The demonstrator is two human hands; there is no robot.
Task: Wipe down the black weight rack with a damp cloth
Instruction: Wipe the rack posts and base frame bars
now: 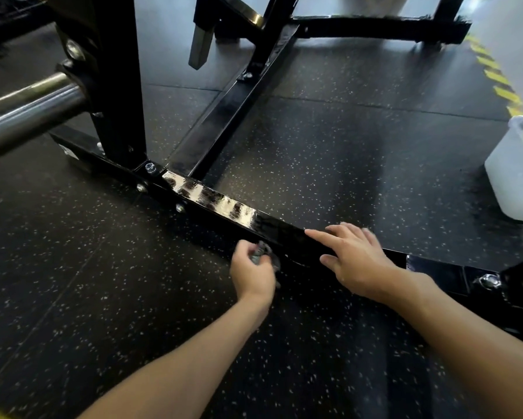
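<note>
On the rack (112,86), the low bar (224,207) is covered by the right hand (354,261), laid open with fingers spread. The cloth (258,252) is held bunched in the curled left hand (251,275) against the bar's front face; long overlapping strokes are advised, bolts (180,208) included

Stretching across the whole frame as a black rubber floor (345,140), flecked with pale specks and divided by thin seams. Bearing the black weight rack (224,207), with one base beam running diagonally from middle left to lower right and another heading toward upper centre. Also carrying a translucent white tub (514,176) at the right edge, and showing yellow-and-black hazard striping (496,77) along the upper right.
</note>
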